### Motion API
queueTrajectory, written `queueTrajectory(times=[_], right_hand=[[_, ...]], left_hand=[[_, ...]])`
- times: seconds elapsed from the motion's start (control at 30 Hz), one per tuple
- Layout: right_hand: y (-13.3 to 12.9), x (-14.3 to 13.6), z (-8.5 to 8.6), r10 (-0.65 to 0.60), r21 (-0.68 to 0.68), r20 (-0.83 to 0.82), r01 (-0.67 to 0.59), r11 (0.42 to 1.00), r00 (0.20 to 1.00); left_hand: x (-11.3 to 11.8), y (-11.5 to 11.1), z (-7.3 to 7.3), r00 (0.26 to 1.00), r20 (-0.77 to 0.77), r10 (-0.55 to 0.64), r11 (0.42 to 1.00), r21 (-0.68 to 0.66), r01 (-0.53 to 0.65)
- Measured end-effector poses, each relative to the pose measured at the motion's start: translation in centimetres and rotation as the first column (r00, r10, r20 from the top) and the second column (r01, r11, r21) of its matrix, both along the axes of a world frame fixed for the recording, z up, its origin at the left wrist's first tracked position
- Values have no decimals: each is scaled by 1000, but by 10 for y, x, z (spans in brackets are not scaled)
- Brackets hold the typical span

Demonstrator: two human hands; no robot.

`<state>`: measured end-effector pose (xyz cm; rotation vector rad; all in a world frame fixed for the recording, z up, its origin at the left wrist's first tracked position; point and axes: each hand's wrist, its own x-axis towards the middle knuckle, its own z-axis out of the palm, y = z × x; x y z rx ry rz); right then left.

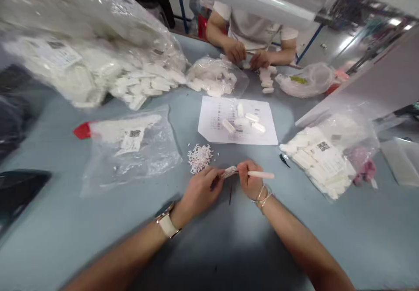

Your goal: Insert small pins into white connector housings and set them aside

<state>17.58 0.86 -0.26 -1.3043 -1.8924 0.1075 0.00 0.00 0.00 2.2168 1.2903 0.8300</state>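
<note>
My left hand point(203, 188), with a pale-strapped watch at the wrist, pinches a small white block point(228, 172). My right hand point(249, 181), wearing thin bracelets, is closed round a pale pink pen-like tool point(261, 174), whose tip end points at the block. A pile of tiny pale pieces point(199, 158) lies on the table just beyond my left hand. Ahead of my hands is a printed white sheet point(209, 129) with several white blocks point(240, 110) on it. A thin dark stick point(230, 195) lies between my wrists.
Large clear bags of white pieces point(140, 85) fill the back left. A flat bag with a label point(131, 147) lies left. Another labelled bag point(322, 160) is at right, beside a pink cloth item point(365, 171). Across the blue-grey table point(59, 221), another person's hands point(235, 50) work.
</note>
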Motion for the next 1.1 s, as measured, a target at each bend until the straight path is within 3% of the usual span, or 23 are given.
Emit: queueTrajectory(times=[0.4, 0.77, 1.1], right_hand=[[6, -5, 4, -36, -28, 9, 36, 999, 999], [5, -10, 12, 23, 98, 103, -33, 995, 994], [-1, 1, -11, -74, -122, -155, 55, 991, 985]], left_hand=[[0, -1, 3, 1000, 10, 8, 1000, 16, -8], [-1, -1, 2, 1000, 9, 7, 1000, 19, -7], [0, -2, 1, 1000, -4, 7, 1000, 0, -7]])
